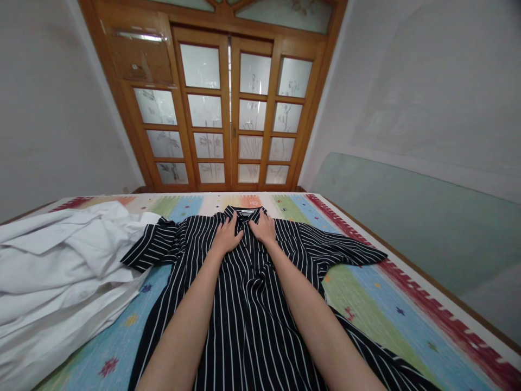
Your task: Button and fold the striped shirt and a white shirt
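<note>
A black shirt with white stripes [240,304] lies face up and spread out, its collar at the far end and its short sleeves out to both sides. My left hand [226,237] rests on the front just below the left side of the collar [230,210], fingers stretched toward it and thumb apart. On the other side, my right hand [264,227] touches the shirt by the right collar point, thumb spread from the fingers. A pale label shows inside the neck. The cloth is creased between my forearms.
White garments [69,260] lie heaped at the left, against the striped left sleeve. Beneath everything is a multicoloured patterned bedsheet [378,309]. A pale green panel [407,212] runs along the right wall. Wooden doors with glass panes [230,108] stand beyond the far edge.
</note>
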The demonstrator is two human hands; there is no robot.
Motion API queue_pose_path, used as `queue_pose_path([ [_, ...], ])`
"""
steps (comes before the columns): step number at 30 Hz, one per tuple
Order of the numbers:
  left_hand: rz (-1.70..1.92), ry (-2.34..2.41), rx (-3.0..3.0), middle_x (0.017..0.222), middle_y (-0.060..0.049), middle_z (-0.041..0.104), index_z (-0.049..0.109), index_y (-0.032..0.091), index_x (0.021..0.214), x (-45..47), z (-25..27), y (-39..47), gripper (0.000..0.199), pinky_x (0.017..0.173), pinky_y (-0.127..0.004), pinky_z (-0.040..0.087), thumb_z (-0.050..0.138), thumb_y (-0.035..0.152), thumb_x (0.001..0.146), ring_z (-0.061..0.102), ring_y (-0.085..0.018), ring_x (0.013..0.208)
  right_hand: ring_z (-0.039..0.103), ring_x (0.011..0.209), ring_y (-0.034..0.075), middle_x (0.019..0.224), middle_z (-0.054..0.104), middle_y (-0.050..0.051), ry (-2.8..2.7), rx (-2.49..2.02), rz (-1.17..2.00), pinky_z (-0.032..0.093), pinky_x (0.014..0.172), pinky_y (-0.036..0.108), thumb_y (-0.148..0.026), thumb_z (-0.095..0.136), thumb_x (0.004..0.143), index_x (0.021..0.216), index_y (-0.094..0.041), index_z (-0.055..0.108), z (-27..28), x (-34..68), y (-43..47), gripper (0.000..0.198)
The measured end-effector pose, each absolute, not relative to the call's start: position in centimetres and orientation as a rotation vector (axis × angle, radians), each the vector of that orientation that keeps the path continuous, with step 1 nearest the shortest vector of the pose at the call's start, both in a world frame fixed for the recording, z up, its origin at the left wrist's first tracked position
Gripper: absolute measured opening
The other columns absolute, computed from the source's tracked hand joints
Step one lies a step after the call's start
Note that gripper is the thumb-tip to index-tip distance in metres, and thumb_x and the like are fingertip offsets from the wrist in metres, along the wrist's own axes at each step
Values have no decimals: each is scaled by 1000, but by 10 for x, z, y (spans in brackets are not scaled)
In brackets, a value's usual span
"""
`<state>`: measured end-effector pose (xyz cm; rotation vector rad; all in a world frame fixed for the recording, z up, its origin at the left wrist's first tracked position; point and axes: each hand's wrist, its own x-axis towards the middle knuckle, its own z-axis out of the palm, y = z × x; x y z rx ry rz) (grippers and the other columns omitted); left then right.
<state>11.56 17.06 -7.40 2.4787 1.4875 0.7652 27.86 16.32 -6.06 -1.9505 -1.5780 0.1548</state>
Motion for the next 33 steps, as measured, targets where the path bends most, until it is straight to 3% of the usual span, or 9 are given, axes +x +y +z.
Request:
queue_pose_path([
  [4,840,1475,2428,150,-19,40,30,13,149,115,-72,172,64,112,-49,28,48,36,92,33,-32,142,50,124,28,135,57,15,-1378,-1858,217,35,104,36,-37,39,90,145,-11,41,-60,288,166,60],
  [10,843,1465,2413,133,-16,60,61,15,126,115,-69,171,46,108,-43,38,51,40,89,53,-31,127,46,129,26,129,63,10,-1497,-1917,190,31,108,39,-27,35,93,133,-18,58,-63,287,167,47],
  [13,782,1479,2429,133,-16,60,58,16,130,114,-71,172,49,105,-43,41,50,43,89,56,-31,123,46,129,27,124,66,13,-1548,-1956,139,29,110,40,-24,38,92,125,-15,65,-61,284,163,44],
  [17,687,1477,2499,142,-18,51,46,15,140,116,-72,172,59,110,-46,32,44,50,93,42,-33,136,49,127,29,123,65,17,-1432,-2040,108,31,107,39,-25,40,90,126,-12,64,-57,282,157,45],
  [21,550,1523,2566,148,-19,44,35,9,146,120,-64,165,64,114,-48,24,34,50,97,31,-31,142,36,136,33,128,63,17,-1494,-2112,37,20,112,44,-27,44,89,126,-10,63,-59,278,156,45],
  [24,575,1758,2533,138,-20,55,44,8,138,122,-55,157,51,110,-42,32,28,37,100,48,-28,132,29,139,35,139,55,16,-1548,-2147,27,16,112,47,-28,41,92,132,-9,58,-62,276,158,48],
  [28,637,1934,2468,103,-15,72,66,13,111,121,-49,152,42,93,-39,47,28,27,99,68,-27,101,24,142,36,148,44,14,-1590,-2165,43,13,113,49,-32,37,95,141,-11,48,-66,278,163,52],
  [30,623,1864,2527,107,-13,72,69,15,108,119,-50,153,38,93,-37,47,35,25,96,66,-26,104,23,143,35,151,41,14,-1599,-2175,61,12,113,50,-34,35,96,143,-12,46,-66,279,164,52],
  [33,553,1668,2645,126,-9,66,67,19,117,118,-53,155,36,104,-35,41,42,26,93,56,-24,123,22,143,35,153,37,14,-1614,-2174,125,11,114,50,-37,37,96,144,-13,44,-64,282,164,54],
])
